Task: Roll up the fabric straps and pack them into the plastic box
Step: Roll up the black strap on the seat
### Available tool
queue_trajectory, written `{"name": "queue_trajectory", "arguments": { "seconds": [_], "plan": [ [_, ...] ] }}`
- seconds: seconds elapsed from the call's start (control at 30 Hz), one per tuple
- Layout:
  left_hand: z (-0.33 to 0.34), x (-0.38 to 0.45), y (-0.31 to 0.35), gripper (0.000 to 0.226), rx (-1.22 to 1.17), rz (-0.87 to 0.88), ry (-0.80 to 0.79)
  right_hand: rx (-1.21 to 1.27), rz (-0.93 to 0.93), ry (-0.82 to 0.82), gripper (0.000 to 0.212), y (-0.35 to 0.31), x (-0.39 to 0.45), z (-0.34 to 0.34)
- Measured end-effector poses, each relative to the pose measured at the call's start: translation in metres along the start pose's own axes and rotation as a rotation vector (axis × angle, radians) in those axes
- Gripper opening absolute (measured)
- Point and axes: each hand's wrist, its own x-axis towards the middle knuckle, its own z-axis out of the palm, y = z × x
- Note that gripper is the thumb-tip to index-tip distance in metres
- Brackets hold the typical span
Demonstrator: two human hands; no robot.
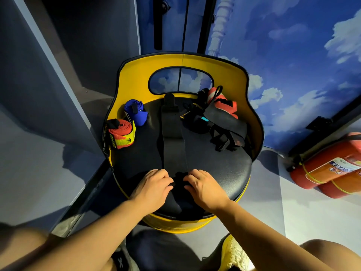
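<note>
**Black strap: roll started at near end**

Black strap [173, 133] lies flat down the chair seat [224, 173]. Left hand [152, 187] and right hand [205, 187] pinch its near end, fingers clenched. Soft, limp, light; likely needs tension. 2 rolled straps [127, 126] left of it.

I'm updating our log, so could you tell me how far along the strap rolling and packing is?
Done: a blue roll and a red-and-yellow roll sit on the seat's left. In hand: left hand and right hand start rolling the black strap. Left: the tangled pile at right; no plastic box is visible.
</note>
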Motion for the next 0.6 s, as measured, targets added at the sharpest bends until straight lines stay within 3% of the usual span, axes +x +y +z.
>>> {"name": "queue_trajectory", "arguments": {
  "seconds": [0.17, 0.3, 0.37, 0.5, 0.6],
  "plan": [
    [-0.004, 0.011, 0.002, 0.021, -0.148, -0.201, -0.031, 0.142, 0.159, -0.02, 0.03, -0.004, 0.009, -0.002],
    [-0.009, 0.02, 0.002, 0.01, -0.284, -0.386, 0.009, 0.238, 0.293, 0.045, 0.016, -0.005, 0.018, -0.002],
    [-0.006, 0.023, 0.003, 0.011, -0.238, -0.382, 0.039, 0.226, 0.304, 0.08, 0.01, -0.007, 0.021, 0.0],
    [-0.002, 0.022, -0.001, 0.008, -0.147, -0.245, 0.083, 0.154, 0.206, 0.109, 0.018, -0.004, 0.022, 0.003],
    [-0.002, 0.017, -0.007, 0.022, -0.107, -0.171, 0.015, 0.134, 0.13, 0.019, 0.028, 0.004, 0.017, 0.0]
  ]
}}
